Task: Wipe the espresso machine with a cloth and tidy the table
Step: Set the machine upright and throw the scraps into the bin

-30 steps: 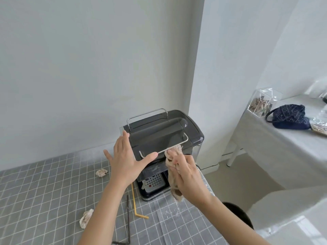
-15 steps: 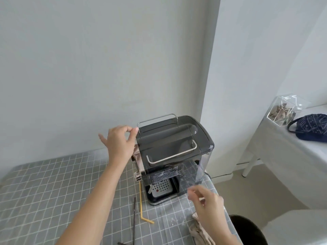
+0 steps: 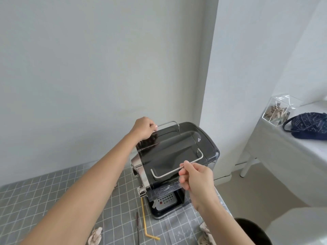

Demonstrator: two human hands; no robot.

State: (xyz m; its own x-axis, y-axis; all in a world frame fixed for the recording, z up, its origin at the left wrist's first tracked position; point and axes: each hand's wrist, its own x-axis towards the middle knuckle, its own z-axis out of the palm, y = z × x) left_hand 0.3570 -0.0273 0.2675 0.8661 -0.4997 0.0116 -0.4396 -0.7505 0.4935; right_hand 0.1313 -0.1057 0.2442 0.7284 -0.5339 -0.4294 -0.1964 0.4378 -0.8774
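Note:
The dark grey espresso machine [image 3: 178, 152] stands on the grey checked table [image 3: 35, 195] by the wall corner, with a metal rail at the back and at the front of its top. My left hand [image 3: 145, 128] is closed on the left end of the back rail. My right hand [image 3: 194, 175] pinches the front rail between thumb and fingers. The beige cloth [image 3: 205, 232] lies crumpled on the table at the lower right, under my right forearm, with nothing holding it.
A yellow bent straw [image 3: 145, 220] and a dark stick [image 3: 137, 227] lie in front of the machine, with a crumpled paper scrap [image 3: 95, 236] to their left. A black bin [image 3: 253, 230] sits below the table's right edge. A side table [image 3: 283, 147] holds a clear box and a navy bag.
My right hand put the cloth down on the table, then rose to take the front rail. My left hand moved from the machine's left side to the back rail.

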